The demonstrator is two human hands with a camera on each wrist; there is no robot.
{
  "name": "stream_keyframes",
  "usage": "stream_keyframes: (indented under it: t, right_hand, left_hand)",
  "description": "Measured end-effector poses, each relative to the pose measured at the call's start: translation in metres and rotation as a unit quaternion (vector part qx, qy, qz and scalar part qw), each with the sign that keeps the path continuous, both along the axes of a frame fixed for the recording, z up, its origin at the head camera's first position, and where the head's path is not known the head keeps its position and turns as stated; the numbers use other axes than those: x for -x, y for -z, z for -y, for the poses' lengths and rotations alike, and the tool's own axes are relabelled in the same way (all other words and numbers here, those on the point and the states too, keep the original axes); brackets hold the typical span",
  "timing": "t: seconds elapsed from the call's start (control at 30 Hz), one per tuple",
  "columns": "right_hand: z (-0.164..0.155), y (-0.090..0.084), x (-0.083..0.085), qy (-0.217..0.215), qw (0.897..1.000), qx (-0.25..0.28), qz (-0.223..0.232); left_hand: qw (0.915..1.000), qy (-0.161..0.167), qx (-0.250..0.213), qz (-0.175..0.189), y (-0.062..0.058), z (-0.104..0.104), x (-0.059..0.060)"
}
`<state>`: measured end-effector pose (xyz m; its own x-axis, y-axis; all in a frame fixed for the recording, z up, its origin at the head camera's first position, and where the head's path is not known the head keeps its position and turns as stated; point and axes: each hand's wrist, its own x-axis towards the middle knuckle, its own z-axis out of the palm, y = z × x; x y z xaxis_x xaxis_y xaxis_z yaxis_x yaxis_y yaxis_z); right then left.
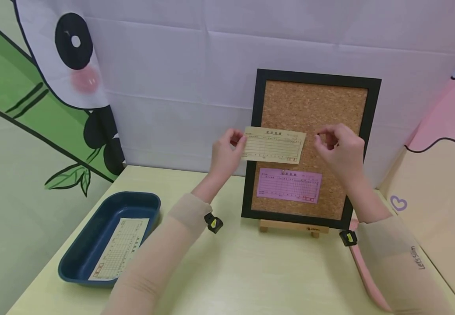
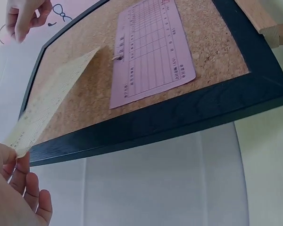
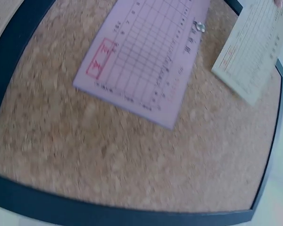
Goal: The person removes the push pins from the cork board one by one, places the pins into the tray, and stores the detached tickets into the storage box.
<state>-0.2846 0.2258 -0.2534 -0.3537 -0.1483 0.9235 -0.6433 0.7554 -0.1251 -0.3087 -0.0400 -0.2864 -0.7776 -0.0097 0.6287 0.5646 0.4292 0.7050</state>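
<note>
Your left hand [image 1: 227, 153] is raised in front of the cork board [image 1: 310, 109], pinching the left end of the yellow slip [image 1: 274, 145] so it sits across the board's upper left, above the pinned pink slip [image 1: 289, 185]. Your right hand [image 1: 339, 146] hovers just right of it, fingers curled; can't tell if it's holding something small. Both forearms angle up off the table [image 1: 251, 271].

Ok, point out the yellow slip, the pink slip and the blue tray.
yellow slip [image 1: 274, 145], head view, middle of the sheet
pink slip [image 1: 289, 185], head view, middle of the sheet
blue tray [image 1: 93, 232], head view, bare inner floor
</note>
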Motion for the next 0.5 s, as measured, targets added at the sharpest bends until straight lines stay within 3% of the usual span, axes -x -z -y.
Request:
stream_keyframes:
  t: [0.5]
  right_hand:
    - [-0.026,-0.017,-0.031,-0.005,0.999,-0.008,-0.035]
  left_hand:
    - [0.9997,-0.001,0.019,-0.016,-0.029,0.029,-0.034]
